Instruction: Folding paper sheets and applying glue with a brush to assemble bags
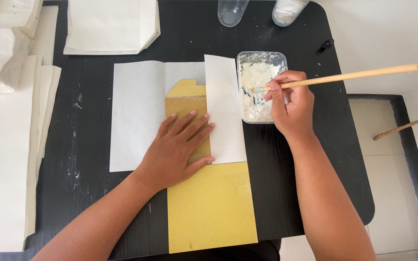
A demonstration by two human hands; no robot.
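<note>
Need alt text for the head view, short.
A person's right hand dips a long wooden-handled brush into a clear plastic tray of white paste, while the left hand presses a yellow card template onto white paper.

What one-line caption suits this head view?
Left hand flat on yellow board; right hand dips wooden brush into paste tray.

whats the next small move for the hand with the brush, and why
Probably lift the brush out of the paste tray and bring it to the folded white paper. The right hand has the brush tip dipped in the white paste, while the left hand lies flat on the yellow board, pinning the fold beside that flap.
</note>
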